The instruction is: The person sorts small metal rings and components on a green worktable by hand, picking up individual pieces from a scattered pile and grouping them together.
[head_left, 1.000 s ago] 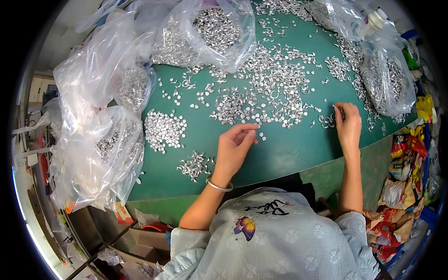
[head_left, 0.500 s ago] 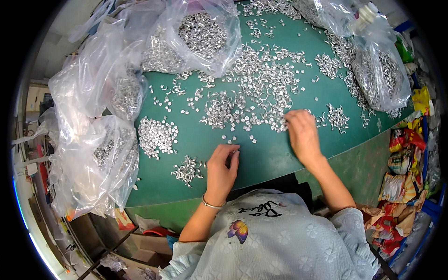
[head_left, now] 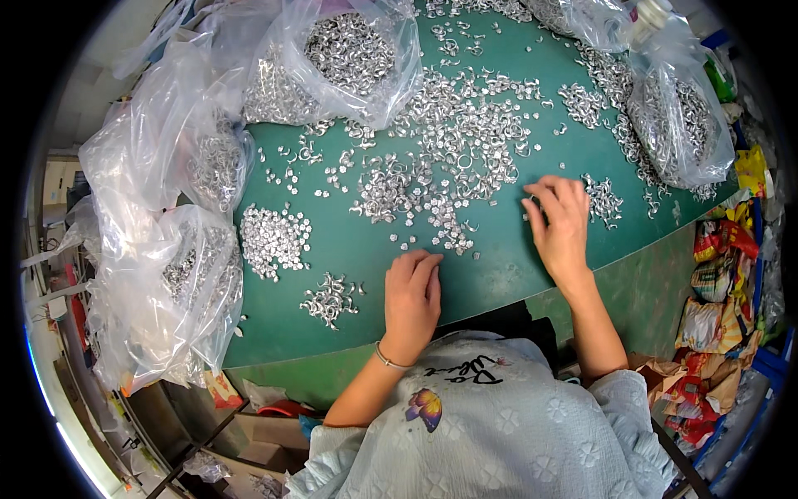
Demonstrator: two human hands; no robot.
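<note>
Small silvery metal pieces lie in a loose pile (head_left: 449, 158) across the middle of the table, some curved, some flower-shaped. At the pile's near edge my left hand (head_left: 413, 303) rests with its fingers bent and pressed together; what they hold, if anything, is hidden. My right hand (head_left: 563, 229) is just right of the pile, thumb and forefinger apart, with nothing visible between them. Beside it is a small heap of curved pieces (head_left: 603, 201). To the left sit a heap of flower-shaped pieces (head_left: 274, 239) and another of curved pieces (head_left: 331, 300).
Clear plastic bags of metal pieces stand along the table's left side (head_left: 187, 274), at the back (head_left: 349, 58) and at the far right (head_left: 682, 125). A further heap of curved pieces (head_left: 583, 106) lies on the green table (head_left: 490, 291). Colourful packages (head_left: 706, 324) are at the right.
My right hand has drawn away from the pile toward the right, its thumb and forefinger now apart. My left hand has shifted slightly right. Some flower-shaped pieces now lie nearer me at the pile's edge.
</note>
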